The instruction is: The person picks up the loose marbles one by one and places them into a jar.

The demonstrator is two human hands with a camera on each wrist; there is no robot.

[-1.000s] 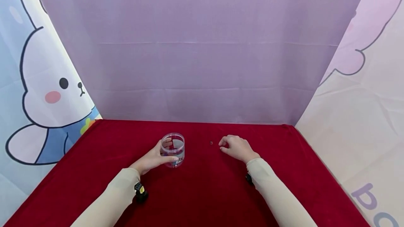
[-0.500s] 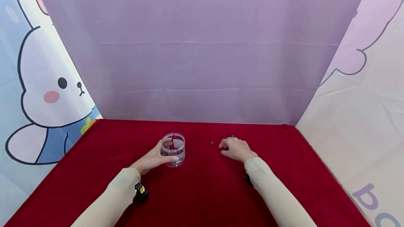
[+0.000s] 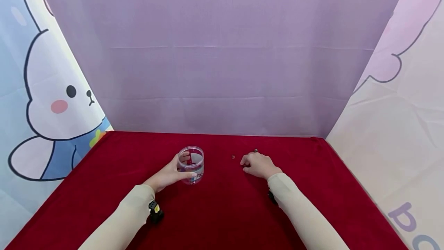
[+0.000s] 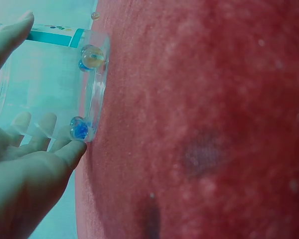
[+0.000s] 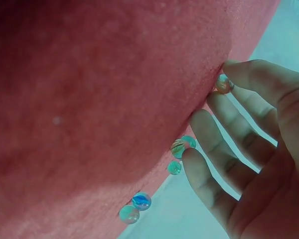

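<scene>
My left hand (image 3: 170,173) grips a clear plastic jar (image 3: 196,161) that stands upright on the red cloth, thumb on the near side and fingers round the back. Several glass marbles (image 4: 93,57) lie at the bottom of the jar in the left wrist view. My right hand (image 3: 259,164) is low over the cloth to the right of the jar, with its fingers bent. In the right wrist view an orange-tinted marble (image 5: 224,83) sits between thumb and index finger, which appear to pinch it. More marbles (image 5: 178,148) lie on the cloth beside the other fingertips.
Red cloth (image 3: 222,207) covers the table. One small marble (image 3: 233,157) lies between jar and right hand; another marble (image 3: 256,150) sits just behind the right hand. A lilac curtain (image 3: 215,68) closes off the back, with printed cloths at both sides.
The right hand has shifted slightly toward me, its thumb and fingers now around a marble. A marble behind that hand has come into sight. The left hand and jar stay put.
</scene>
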